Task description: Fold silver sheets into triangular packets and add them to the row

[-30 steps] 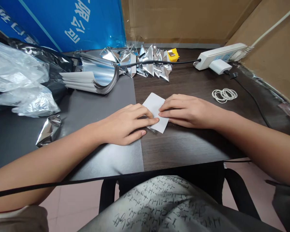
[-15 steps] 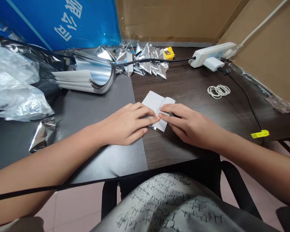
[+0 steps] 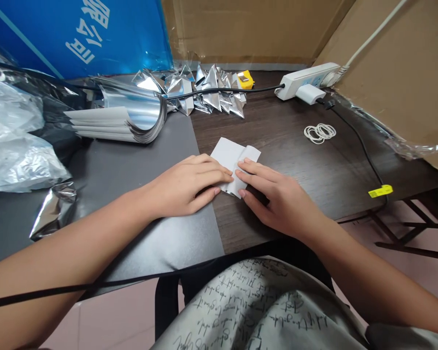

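A small white folded sheet (image 3: 230, 154) lies on the dark wooden desk (image 3: 314, 165), just right of a grey mat (image 3: 131, 170). My left hand (image 3: 184, 184) lies on the sheet's left part, fingers stretched out and pressing it flat. My right hand (image 3: 275, 194) comes in from the right, fingertips pressed down on the sheet's lower right corner. The two hands' fingertips almost meet over the sheet. A flap at the sheet's far right edge stands slightly raised.
A curled stack of silver-and-white sheets (image 3: 120, 119) sits at the back left. Folded silver pieces (image 3: 208, 92) are piled behind. A crumpled foil piece (image 3: 53, 209), plastic bags (image 3: 18, 141), white rubber bands (image 3: 319, 132), a power strip (image 3: 306, 80) and cardboard walls (image 3: 387, 73) surround the spot.
My right hand has slid back toward me off the sheet's far right part, uncovering a raised flap there. The left hand stays pressed down. The camera has swung to the right.
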{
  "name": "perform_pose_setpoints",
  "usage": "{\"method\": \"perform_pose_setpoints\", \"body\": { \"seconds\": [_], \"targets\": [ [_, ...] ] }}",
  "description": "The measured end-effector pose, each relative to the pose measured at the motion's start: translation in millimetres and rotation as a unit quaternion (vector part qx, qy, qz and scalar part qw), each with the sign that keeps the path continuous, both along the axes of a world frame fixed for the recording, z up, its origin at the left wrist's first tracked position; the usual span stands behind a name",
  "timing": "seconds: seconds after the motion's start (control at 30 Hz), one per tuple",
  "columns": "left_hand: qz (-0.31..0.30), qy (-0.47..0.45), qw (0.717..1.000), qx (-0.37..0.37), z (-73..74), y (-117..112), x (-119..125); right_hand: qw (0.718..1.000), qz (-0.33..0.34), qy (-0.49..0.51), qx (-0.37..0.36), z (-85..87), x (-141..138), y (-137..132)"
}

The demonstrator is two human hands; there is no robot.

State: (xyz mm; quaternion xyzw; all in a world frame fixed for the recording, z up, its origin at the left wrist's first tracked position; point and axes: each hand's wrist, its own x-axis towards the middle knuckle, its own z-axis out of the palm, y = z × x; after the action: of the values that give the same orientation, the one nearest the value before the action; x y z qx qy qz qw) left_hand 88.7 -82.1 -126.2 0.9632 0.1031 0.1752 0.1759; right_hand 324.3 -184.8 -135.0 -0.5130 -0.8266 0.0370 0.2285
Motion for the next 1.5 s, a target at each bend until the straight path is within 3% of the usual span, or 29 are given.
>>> {"method": "perform_pose_setpoints", "body": {
  "seconds": [0.37, 0.6, 1.5],
  "targets": [
    [0.002, 0.013, 0.998, 0.053, -2.3, -3, 1, 0.999, -0.018, -0.021, 0.039, -2.7, -7, -5],
    [-0.006, 0.016, 0.997, 0.071, -2.8, -2, 0, 0.999, -0.031, -0.033, 0.023, -3.6, -11, -9],
    [-0.004, 0.035, 0.995, 0.093, -4.4, 0, -2, 0.998, -0.035, -0.035, 0.031, -6.3, -12, -12]
  ]
}}
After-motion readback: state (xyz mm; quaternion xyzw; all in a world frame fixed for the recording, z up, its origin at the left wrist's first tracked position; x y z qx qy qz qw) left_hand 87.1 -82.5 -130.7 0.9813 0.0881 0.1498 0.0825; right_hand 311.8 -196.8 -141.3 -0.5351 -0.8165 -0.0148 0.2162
